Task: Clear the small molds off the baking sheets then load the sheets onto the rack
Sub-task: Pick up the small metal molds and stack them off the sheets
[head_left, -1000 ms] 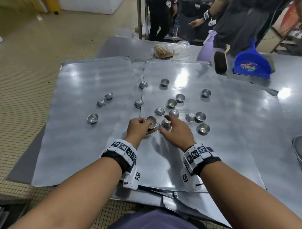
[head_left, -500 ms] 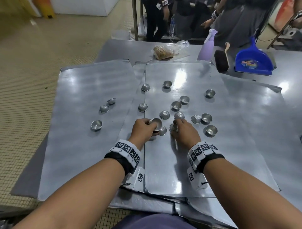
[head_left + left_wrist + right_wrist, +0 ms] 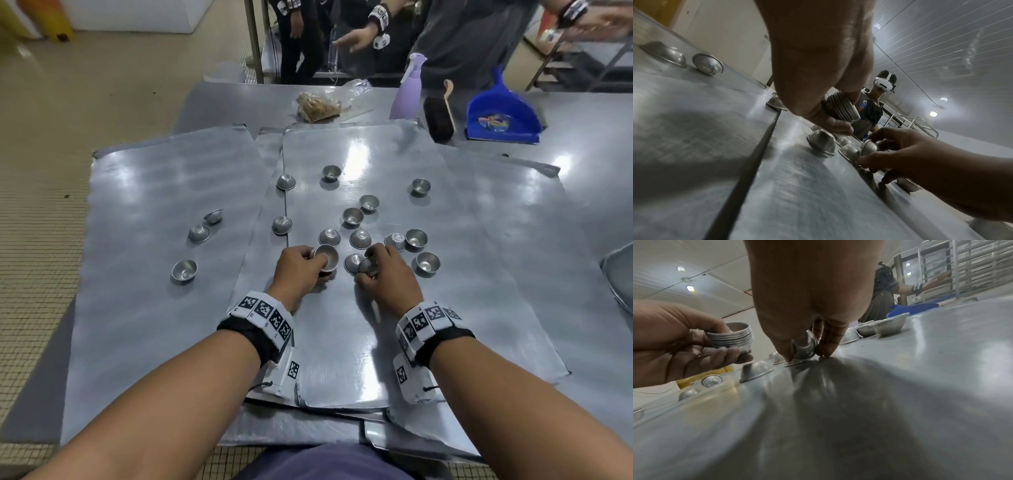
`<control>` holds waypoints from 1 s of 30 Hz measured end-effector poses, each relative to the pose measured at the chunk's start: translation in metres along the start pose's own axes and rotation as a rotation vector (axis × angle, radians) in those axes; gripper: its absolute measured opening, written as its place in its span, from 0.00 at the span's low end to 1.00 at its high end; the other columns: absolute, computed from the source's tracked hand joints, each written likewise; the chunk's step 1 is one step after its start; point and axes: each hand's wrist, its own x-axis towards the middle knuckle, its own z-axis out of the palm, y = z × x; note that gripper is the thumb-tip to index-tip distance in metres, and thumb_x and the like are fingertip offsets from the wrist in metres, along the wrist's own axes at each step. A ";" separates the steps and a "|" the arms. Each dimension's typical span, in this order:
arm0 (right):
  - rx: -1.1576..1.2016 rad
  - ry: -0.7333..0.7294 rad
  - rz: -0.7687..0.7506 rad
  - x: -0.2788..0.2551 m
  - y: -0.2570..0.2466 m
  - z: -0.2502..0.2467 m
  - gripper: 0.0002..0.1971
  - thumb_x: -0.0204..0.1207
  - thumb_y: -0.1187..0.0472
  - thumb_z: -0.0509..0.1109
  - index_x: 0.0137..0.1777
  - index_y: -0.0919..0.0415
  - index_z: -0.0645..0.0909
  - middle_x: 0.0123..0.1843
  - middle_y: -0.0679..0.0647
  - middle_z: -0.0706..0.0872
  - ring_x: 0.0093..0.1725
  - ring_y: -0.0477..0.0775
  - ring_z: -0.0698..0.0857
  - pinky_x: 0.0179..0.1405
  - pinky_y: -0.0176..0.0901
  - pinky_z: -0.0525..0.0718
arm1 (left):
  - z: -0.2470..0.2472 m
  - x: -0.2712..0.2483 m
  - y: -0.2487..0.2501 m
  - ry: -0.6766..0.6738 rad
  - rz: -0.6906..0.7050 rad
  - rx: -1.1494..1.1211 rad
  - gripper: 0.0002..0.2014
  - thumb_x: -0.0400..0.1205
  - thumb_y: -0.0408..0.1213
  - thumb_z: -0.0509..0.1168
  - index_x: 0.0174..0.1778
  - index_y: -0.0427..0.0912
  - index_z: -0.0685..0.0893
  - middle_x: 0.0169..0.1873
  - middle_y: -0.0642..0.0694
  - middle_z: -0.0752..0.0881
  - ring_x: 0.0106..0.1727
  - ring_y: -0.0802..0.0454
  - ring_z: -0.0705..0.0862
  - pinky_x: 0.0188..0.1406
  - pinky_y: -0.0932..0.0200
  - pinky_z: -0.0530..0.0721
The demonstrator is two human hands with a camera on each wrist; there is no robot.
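The left hand (image 3: 298, 268) held a nested stack of molds (image 3: 731, 337) just above the middle baking sheet (image 3: 342, 342), fingers curled round it. The right hand (image 3: 388, 279) pinched 1 mold (image 3: 805, 344) tilted on its rim, touching the sheet — a fingertip grip on smooth, rounded metal. That mold could likely slip and skitter into the loose molds (image 3: 359, 238) nearby; an off-angle drop might jam or topple the stack.
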 end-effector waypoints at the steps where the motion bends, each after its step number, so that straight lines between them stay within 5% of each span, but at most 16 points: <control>1: -0.001 0.005 0.003 -0.002 0.002 -0.001 0.17 0.72 0.57 0.73 0.60 0.56 0.76 0.60 0.56 0.78 0.54 0.65 0.82 0.47 0.51 0.79 | 0.001 0.000 0.000 -0.005 -0.002 -0.001 0.09 0.80 0.29 0.65 0.51 0.29 0.87 0.40 0.34 0.92 0.41 0.39 0.95 0.44 0.41 0.90; 8: -0.018 0.029 0.031 -0.015 0.012 -0.008 0.16 0.73 0.55 0.73 0.60 0.55 0.79 0.63 0.54 0.80 0.61 0.58 0.81 0.53 0.47 0.78 | 0.011 -0.004 -0.003 -0.038 -0.007 -0.006 0.06 0.81 0.29 0.66 0.49 0.33 0.87 0.39 0.37 0.92 0.41 0.41 0.95 0.48 0.33 0.91; 16: -0.076 -0.045 0.073 -0.022 0.016 -0.013 0.29 0.76 0.52 0.74 0.77 0.58 0.75 0.71 0.58 0.79 0.70 0.59 0.78 0.67 0.47 0.75 | 0.015 -0.012 -0.004 -0.084 -0.008 0.022 0.06 0.82 0.30 0.65 0.49 0.34 0.87 0.41 0.37 0.91 0.42 0.43 0.95 0.49 0.32 0.91; 24: 0.041 0.055 0.039 -0.031 0.007 -0.020 0.27 0.69 0.47 0.81 0.66 0.53 0.80 0.60 0.53 0.85 0.60 0.57 0.84 0.58 0.49 0.81 | 0.018 -0.013 0.000 -0.052 -0.003 0.024 0.08 0.80 0.29 0.67 0.50 0.30 0.87 0.39 0.38 0.91 0.41 0.43 0.95 0.50 0.31 0.91; 27: 0.110 0.121 0.032 -0.033 -0.001 -0.028 0.29 0.71 0.43 0.79 0.69 0.54 0.79 0.60 0.52 0.89 0.59 0.55 0.86 0.56 0.48 0.82 | 0.024 -0.009 0.001 -0.021 0.013 -0.006 0.10 0.77 0.29 0.68 0.49 0.24 0.86 0.37 0.38 0.91 0.41 0.41 0.95 0.52 0.37 0.92; 30: 0.174 0.169 -0.015 -0.033 -0.008 -0.036 0.32 0.71 0.41 0.79 0.71 0.55 0.79 0.60 0.50 0.89 0.58 0.52 0.86 0.54 0.44 0.82 | 0.031 -0.008 0.004 -0.015 0.017 -0.066 0.09 0.80 0.29 0.69 0.47 0.23 0.86 0.40 0.32 0.90 0.41 0.39 0.95 0.40 0.54 0.92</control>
